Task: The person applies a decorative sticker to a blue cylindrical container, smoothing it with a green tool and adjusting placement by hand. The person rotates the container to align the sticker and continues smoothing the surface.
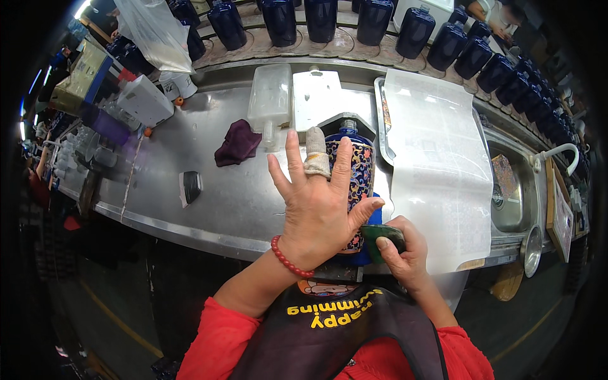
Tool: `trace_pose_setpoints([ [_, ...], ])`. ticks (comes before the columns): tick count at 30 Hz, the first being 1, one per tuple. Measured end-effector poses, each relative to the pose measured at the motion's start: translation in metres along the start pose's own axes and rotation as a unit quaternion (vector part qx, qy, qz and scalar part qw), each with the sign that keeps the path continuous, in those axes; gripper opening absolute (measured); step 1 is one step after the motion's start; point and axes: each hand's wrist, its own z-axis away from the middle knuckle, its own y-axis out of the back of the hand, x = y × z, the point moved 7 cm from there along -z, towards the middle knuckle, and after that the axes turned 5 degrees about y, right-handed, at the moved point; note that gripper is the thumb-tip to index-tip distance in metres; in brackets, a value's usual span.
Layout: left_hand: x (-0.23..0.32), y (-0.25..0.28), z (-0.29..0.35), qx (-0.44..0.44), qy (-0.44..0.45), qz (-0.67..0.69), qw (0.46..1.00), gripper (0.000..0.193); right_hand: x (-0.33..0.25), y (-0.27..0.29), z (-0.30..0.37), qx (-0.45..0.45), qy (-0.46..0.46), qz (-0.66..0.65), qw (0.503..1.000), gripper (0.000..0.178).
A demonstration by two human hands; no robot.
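Observation:
My left hand (pixel 315 212) is held over the near part of a dark blue bottle with its fingers spread. A whitish cloth finger cover (pixel 316 155) sits on one finger, and a red bead bracelet (pixel 288 258) circles the wrist. Beneath and beside the hand lies the bottle (pixel 361 166), its neck pointing away from me and its body covered in a colourful floral pattern. Part of its body is hidden by my left hand. At the bottle's near right, my right hand (pixel 410 258) grips a flat dark green scraper (pixel 383 236) between thumb and fingers.
A crumpled dark purple cloth (pixel 239 143) and a small black-and-white piece (pixel 190 188) lie on the metal table (pixel 158 196). A clear bottle (pixel 270 95) lies farther back. On the right, translucent sheets (pixel 437 164) cover a tray beside a sink (pixel 516 209). Blue bottles (pixel 280 25) line a conveyor behind.

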Motion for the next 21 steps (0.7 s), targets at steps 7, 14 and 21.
trace_pose_setpoints([
  [7,0.000,0.001,-0.001,0.009,-0.015,-0.006,1.000,0.080,0.000,0.000,0.000,0.003,0.006,0.003,1.000,0.013],
  [14,0.003,0.003,0.000,0.020,-0.016,-0.006,1.000,0.080,0.000,0.000,0.001,0.006,0.003,0.012,1.000,0.013],
  [21,0.007,0.002,-0.001,0.026,-0.019,-0.021,0.999,0.082,0.003,-0.001,0.003,0.005,-0.008,-0.004,1.000,0.014],
])
